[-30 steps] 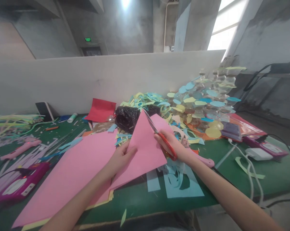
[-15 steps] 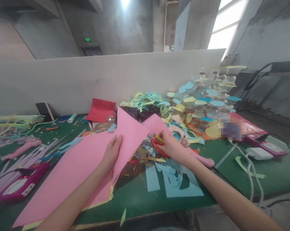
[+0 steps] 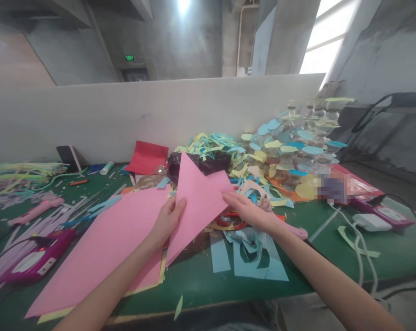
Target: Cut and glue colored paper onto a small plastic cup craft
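Note:
A folded sheet of pink paper [image 3: 196, 202] stands tilted up in front of me, one pointed corner upward. My left hand [image 3: 169, 218] is closed on its left side, thumb over the front. My right hand [image 3: 249, 209] has its fingers stretched out toward the left, the tips against the paper's right edge; its thumb is hidden. Just below that hand, red-handled scissors [image 3: 232, 224] lie among the scraps, their blades not visible. To the left, larger pink sheets [image 3: 104, 248] lie flat over yellow paper.
Light-blue paper pieces [image 3: 259, 269] lie near the front. A black plastic bag [image 3: 214, 162] with paper strips stands behind. Clear bottles topped with paper discs [image 3: 306, 134] fill the back right. Glue guns [image 3: 37, 210], purple power units [image 3: 38, 257] and a white adapter with cables [image 3: 371, 221] lie around.
My right hand has let go of the red-handled scissors, and its fingers have moved to the pink paper's right edge. The folded paper has shifted slightly right with my left hand.

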A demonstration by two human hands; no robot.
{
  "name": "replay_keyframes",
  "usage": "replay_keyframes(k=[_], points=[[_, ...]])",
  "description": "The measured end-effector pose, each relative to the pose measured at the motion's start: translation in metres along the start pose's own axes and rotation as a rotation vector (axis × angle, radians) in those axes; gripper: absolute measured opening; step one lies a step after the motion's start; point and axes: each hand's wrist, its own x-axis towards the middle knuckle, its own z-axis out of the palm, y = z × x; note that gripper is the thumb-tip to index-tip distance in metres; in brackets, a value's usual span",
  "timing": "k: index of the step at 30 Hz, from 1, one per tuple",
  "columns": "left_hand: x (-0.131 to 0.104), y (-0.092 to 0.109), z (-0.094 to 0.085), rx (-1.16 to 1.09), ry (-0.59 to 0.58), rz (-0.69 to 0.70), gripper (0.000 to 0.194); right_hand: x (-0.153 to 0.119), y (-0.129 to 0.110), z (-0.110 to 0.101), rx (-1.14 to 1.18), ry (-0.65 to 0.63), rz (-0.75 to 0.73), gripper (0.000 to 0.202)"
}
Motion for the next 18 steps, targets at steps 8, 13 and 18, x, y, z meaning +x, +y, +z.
replay_keyframes(k=[8,13,18], points=[[0.005,-0.012,0.001,0.002,0.127,0.247,0.049,0.01,0.018,0.002,0.057,0.076,-0.048,0.042],[-0.004,-0.017,0.001,0.291,-0.2,0.388,0.075,0.01,0.019,0.002,0.029,0.157,-0.035,0.04],[-0.012,-0.009,0.0,0.522,-0.313,0.425,0.074,0.006,0.014,0.004,-0.026,0.184,-0.026,0.042]])
